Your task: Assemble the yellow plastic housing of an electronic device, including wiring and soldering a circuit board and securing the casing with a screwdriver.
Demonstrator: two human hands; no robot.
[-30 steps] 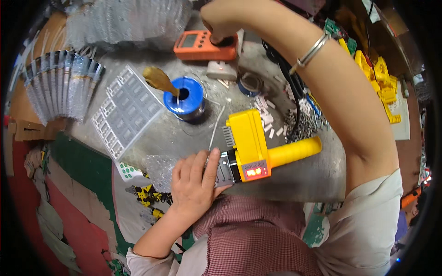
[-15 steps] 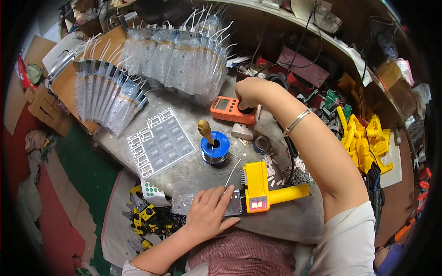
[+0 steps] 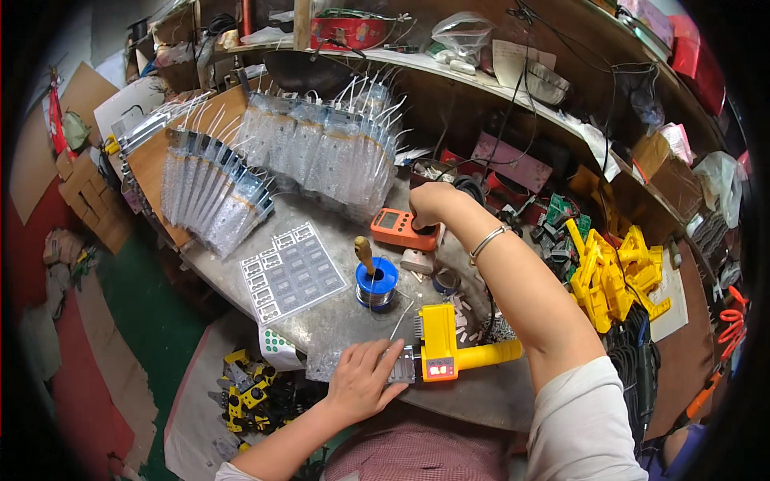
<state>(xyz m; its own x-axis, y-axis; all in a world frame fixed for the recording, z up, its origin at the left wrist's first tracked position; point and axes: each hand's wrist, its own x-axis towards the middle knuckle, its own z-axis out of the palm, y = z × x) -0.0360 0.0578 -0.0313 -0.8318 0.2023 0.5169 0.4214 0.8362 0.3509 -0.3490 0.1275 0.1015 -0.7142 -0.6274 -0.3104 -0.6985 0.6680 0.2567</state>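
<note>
My left hand (image 3: pixel 362 381) lies with fingers stretched over a flat module (image 3: pixel 407 366) in clear bubble wrap (image 3: pixel 322 362). The module meets a yellow plastic handheld device (image 3: pixel 437 335) with a lit red display and a thick yellow handle to the right. A white wire rises from the module. Farther off, my right hand (image 3: pixel 433 204) curls with its fingers closed on the right end of an orange handheld meter (image 3: pixel 395 227); its fingertips are partly hidden. Between them stands a blue spool of solder wire (image 3: pixel 377 282), a wooden-handled tool (image 3: pixel 364 252) upright in its hole.
A label sheet (image 3: pixel 293 271) lies left of the spool. Bubble-wrapped modules with white wires (image 3: pixel 321 144) stand in rows at the back left. Yellow housings (image 3: pixel 613 272) and green circuit boards (image 3: pixel 557 212) pile up on the right. Yellow-black parts (image 3: pixel 249 393) sit below the table's left edge.
The whole view has tilted upward, showing more of the back shelf. Both hands keep their places, on the module and on the meter.
</note>
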